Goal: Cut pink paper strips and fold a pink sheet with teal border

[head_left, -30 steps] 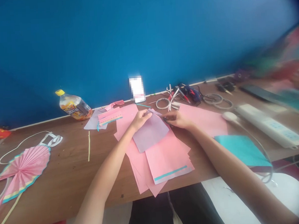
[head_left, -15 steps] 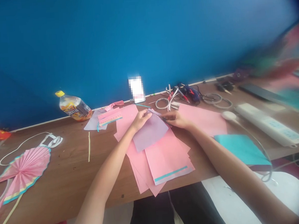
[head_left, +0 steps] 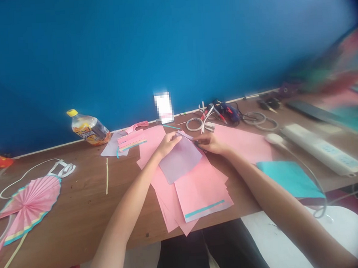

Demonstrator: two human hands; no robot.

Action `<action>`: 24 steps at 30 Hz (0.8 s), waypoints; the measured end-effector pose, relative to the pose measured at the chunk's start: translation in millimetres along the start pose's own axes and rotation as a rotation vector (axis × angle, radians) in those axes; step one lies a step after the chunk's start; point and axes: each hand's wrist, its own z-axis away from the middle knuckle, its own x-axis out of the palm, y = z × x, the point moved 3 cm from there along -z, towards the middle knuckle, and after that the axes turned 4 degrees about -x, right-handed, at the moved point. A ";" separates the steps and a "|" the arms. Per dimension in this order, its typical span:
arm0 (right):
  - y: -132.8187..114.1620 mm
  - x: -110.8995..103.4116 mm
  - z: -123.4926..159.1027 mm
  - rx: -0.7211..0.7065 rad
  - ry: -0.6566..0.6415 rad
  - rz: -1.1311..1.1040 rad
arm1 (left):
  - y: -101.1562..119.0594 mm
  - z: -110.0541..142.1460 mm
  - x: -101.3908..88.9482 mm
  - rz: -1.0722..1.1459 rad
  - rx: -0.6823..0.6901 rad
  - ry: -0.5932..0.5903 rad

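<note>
My left hand [head_left: 169, 143] pinches the top edge of a purple paper sheet [head_left: 180, 162] between thumb and fingers. At the sheet's upper right, my right hand [head_left: 209, 142] is closed around scissors [head_left: 195, 142]; their dark handle shows at the fingers, and the thin blades lie along the sheet's top edge. Below the purple sheet are several overlapping pink sheets [head_left: 168, 215]. The topmost one carries a blue strip [head_left: 204, 211] and a pale band at its near edge.
A pleated pink fan [head_left: 34, 193] lies left, with a tilted bottle [head_left: 89, 129] behind it. Tape rolls [head_left: 194, 124] and paper strips sit by the wall. On the right are teal paper [head_left: 289, 179], a power strip [head_left: 324, 149] and its cable.
The purple sheet's lower edge has dipped very slightly. Both hands keep nearly the same place and grip.
</note>
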 end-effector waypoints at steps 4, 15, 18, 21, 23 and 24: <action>1.4 -1.0 0.7 0.022 0.016 0.002 | 7.3 0.6 -8.6 -0.070 -0.012 -0.047; 6.4 1.1 -0.5 0.009 0.013 -0.031 | 20.6 18.6 -144.1 -0.585 -0.115 0.033; 6.2 2.9 -0.6 0.001 0.004 -0.052 | 23.9 22.5 -154.6 -0.459 -0.098 0.125; 5.0 4.6 -0.5 0.000 0.002 -0.064 | 20.8 22.1 -146.8 -0.447 -0.129 0.055; 5.1 5.6 -0.3 0.007 -0.003 -0.075 | 14.5 23.8 -147.8 -0.478 -0.164 0.029; 5.7 5.7 -0.2 0.013 -0.004 -0.077 | 11.1 25.9 -153.0 -0.494 -0.166 0.055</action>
